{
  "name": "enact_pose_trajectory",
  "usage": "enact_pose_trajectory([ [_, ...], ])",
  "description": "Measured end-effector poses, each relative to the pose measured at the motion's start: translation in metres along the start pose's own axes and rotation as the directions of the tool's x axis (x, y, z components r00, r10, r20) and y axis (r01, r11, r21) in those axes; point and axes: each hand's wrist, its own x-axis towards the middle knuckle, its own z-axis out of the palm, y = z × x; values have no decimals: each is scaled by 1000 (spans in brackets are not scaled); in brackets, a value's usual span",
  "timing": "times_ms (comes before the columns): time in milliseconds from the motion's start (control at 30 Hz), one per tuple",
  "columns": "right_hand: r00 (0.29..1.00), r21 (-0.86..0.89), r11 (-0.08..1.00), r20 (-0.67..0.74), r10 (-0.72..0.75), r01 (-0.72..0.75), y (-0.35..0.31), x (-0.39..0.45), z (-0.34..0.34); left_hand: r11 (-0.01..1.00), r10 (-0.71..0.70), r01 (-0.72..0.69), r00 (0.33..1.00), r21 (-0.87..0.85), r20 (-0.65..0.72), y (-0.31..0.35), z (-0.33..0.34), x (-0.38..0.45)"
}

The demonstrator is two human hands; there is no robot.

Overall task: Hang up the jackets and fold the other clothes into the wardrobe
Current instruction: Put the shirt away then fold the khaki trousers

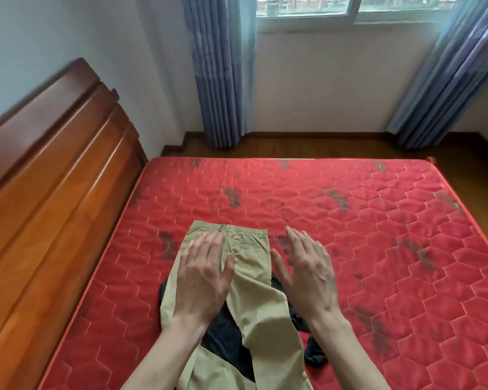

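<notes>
The tan pants (pixel 245 291) lie flat on the red bed (pixel 378 249), over some dark clothes (pixel 223 333). The left hand (pixel 203 280) presses them with fingers spread and the right hand (pixel 307 277) hovers open beside them; neither holds anything. I think this is the smoothing step, and next comes folding one leg over the other.

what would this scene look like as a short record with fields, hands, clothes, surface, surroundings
left hand: left hand flat, palm down on the khaki trousers
right hand: right hand open, fingers spread, beside the trousers' right edge; contact unclear
trousers: laid out lengthwise, waistband away from the person
under trousers: dark garment, partly covered
surface: red quilted mattress
surroundings: wooden headboard at left, blue curtains, window
wardrobe: not in view
</notes>
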Motion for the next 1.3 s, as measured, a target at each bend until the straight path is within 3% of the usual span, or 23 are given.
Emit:
enact_pose_trajectory([
  [333,994,-26,997,85,69,-67,32,84,126,996,-41,45,998,-72,55,-93,121,59],
  [567,985,-40,996,151,80,-74,83,123,262,993,-89,92,995,-72,44,-174,249,81],
  [700,967,13,981,172,187,-192,116,133,347,984,-158,161,986,-80,53,-222,320,82],
  [867,893,34,922,268,362,-385,162,137,436,977,-211,214,973,-13,98,-278,390,82],
  [1000,786,-17,842,349,510,-539,196,155,489,985,-173,169,969,39,174,-308,433,82],
  [1133,728,-32,775,323,605,-631,220,174,526,981,-176,156,965,117,194,-339,470,92],
  [1300,660,-31,703,314,682,-711,240,201,548,926,-372,319,868,203,331,-372,499,127],
])
